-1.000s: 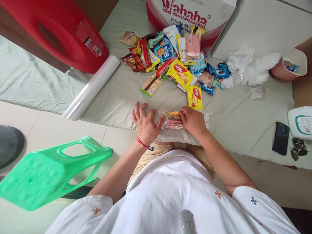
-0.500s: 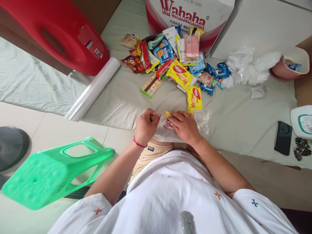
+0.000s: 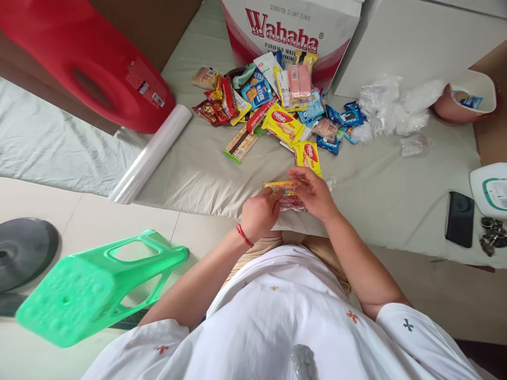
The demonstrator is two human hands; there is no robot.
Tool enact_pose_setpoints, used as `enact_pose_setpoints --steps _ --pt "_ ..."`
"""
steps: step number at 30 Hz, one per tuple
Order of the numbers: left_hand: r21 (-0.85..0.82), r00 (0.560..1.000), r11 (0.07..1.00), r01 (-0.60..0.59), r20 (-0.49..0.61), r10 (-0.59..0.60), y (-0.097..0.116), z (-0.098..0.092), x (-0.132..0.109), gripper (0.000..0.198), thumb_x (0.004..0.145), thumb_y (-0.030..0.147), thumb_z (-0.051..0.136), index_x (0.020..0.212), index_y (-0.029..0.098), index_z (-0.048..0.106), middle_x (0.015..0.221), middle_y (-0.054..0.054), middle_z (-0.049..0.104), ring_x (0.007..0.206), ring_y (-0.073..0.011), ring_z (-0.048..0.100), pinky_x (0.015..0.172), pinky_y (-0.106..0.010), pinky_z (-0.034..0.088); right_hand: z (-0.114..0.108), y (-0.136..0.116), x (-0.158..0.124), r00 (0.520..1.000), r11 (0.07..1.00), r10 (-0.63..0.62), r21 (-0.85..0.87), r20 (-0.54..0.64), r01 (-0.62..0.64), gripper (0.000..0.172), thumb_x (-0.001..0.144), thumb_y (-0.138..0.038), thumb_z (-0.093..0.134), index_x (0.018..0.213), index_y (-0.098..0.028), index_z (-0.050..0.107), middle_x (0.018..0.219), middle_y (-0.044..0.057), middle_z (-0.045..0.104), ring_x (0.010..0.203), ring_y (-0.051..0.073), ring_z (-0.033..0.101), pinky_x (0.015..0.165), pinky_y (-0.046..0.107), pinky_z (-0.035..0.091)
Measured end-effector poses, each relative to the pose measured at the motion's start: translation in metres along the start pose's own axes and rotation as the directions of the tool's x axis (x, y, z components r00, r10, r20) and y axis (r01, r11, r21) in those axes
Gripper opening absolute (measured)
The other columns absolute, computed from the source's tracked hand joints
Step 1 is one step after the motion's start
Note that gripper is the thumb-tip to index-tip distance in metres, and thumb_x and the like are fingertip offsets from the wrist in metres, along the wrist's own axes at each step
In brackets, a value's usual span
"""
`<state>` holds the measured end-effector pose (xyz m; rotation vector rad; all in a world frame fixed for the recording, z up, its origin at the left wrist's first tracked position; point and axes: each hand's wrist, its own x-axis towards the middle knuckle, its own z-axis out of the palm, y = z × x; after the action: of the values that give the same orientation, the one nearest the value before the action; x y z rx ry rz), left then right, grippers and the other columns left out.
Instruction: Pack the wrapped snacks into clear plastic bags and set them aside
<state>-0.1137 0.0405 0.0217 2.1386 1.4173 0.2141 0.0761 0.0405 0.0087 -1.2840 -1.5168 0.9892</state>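
Note:
Near the front edge of the cloth-covered surface lie a yellow snack packet (image 3: 277, 184) and a dark reddish packet (image 3: 292, 203), side by side, with clear film around them. My left hand (image 3: 259, 214) is at their left end, its fingers bent together against the film; what they pinch is too small to make out. Over their right part is my right hand (image 3: 315, 192), its fingers apart and slightly raised. Just beyond it lies a yellow nabati packet (image 3: 308, 157). Part of the clear film is hidden under my hands.
A heap of wrapped snacks (image 3: 257, 92) lies before a Wahaha box (image 3: 293, 31). Crumpled clear film (image 3: 390, 105) and a pink bin (image 3: 443, 105) stand right. A film roll (image 3: 150, 153) and red jug (image 3: 130, 68) are left; a green stool (image 3: 79, 290) is below.
My left hand has moved right, onto the packets' left end. My right hand has lifted and spread its fingers, so more of the yellow and reddish packets shows. The view has shifted slightly.

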Motion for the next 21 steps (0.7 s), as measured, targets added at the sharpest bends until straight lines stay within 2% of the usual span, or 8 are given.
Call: enact_pose_setpoints --steps 4,7,11,14,16,18,19,21 --pt "0.253 0.996 0.965 0.071 0.028 -0.081 0.012 0.007 -0.002 0.045 0.106 0.036 0.038 0.141 0.03 0.065 0.119 -0.01 0.072 0.085 -0.0251 0.073 0.06 -0.033 0.044 -0.041 0.003 -0.004 0.935 0.938 0.018 -0.317 -0.355 -0.139 0.035 0.096 -0.045 0.055 0.119 -0.021 0.065 0.117 0.012 0.071 0.11 0.025 0.065 0.097 0.042 0.054" --pt "0.288 0.997 0.955 0.073 0.018 -0.081 0.013 0.01 -0.003 0.045 0.107 0.037 0.037 0.142 0.033 0.064 0.117 -0.009 0.072 0.083 -0.0235 0.072 0.057 -0.032 0.04 -0.061 0.015 -0.012 0.928 0.785 0.141 -0.532 -0.344 -0.316 0.053 0.086 -0.055 0.066 0.124 -0.017 0.067 0.106 0.015 0.072 0.107 0.031 0.061 0.095 0.048 0.051" --pt "0.283 0.998 0.957 0.065 -0.014 -0.064 0.01 0.013 -0.004 0.044 0.106 0.038 0.039 0.142 0.033 0.065 0.117 -0.01 0.072 0.08 -0.0227 0.071 0.055 -0.033 0.038 -0.071 0.031 -0.017 0.929 0.83 0.268 -0.428 -0.256 -0.357 0.037 0.086 -0.052 0.065 0.097 -0.019 0.075 0.076 0.005 0.066 0.083 0.024 0.061 0.08 0.038 0.052" --pt "0.267 0.999 0.963 0.047 -0.029 -0.041 0.008 0.015 -0.004 0.042 0.106 0.038 0.041 0.137 0.032 0.069 0.112 -0.01 0.073 0.076 -0.0228 0.07 0.053 -0.033 0.035 -0.08 0.029 -0.017 0.866 0.904 0.189 -0.262 -0.462 -0.337 0.034 0.091 -0.05 0.058 0.093 -0.019 0.072 0.079 0.003 0.065 0.077 0.019 0.06 0.075 0.034 0.051" --pt "0.251 0.999 0.967 0.04 -0.039 -0.031 0.008 0.016 -0.003 0.04 0.105 0.036 0.043 0.134 0.031 0.071 0.11 -0.01 0.074 0.077 -0.0231 0.07 0.053 -0.033 0.034 -0.088 0.018 -0.022 0.838 0.915 0.075 -0.297 -0.541 -0.274 0.035 0.095 -0.05 0.055 0.103 -0.019 0.07 0.092 0.007 0.068 0.087 0.021 0.063 0.08 0.036 0.053" --pt "0.23 0.999 0.973 0.031 -0.048 -0.021 0.007 0.017 -0.003 0.04 0.104 0.032 0.045 0.134 0.03 0.07 0.11 -0.01 0.074 0.081 -0.0233 0.071 0.053 -0.033 0.035 -0.093 0.003 -0.036 0.912 0.883 -0.078 -0.453 -0.403 -0.124 0.041 0.095 -0.052 0.06 0.12 -0.02 0.067 0.114 0.014 0.068 0.109 0.027 0.063 0.094 0.043 0.052" --pt "0.22 0.999 0.975 0.029 -0.049 -0.019 0.007 0.017 -0.003 0.04 0.103 0.031 0.046 0.135 0.03 0.07 0.111 -0.01 0.074 0.083 -0.0234 0.071 0.054 -0.032 0.036 -0.093 -0.003 -0.045 0.957 0.845 -0.14 -0.534 -0.253 -0.018 0.05 0.091 -0.054 0.066 0.129 -0.021 0.065 0.127 0.017 0.064 0.122 0.031 0.058 0.102 0.046 0.049" --pt "0.207 0.999 0.978 0.031 -0.05 -0.021 0.006 0.017 -0.003 0.039 0.103 0.03 0.047 0.135 0.031 0.07 0.112 -0.009 0.075 0.085 -0.0236 0.071 0.054 -0.032 0.035 -0.09 -0.013 -0.063 0.981 0.758 -0.188 -0.629 0.046 0.175 0.065 0.084 -0.054 0.078 0.138 -0.023 0.061 0.142 0.017 0.058 0.138 0.036 0.046 0.113 0.052 0.042"
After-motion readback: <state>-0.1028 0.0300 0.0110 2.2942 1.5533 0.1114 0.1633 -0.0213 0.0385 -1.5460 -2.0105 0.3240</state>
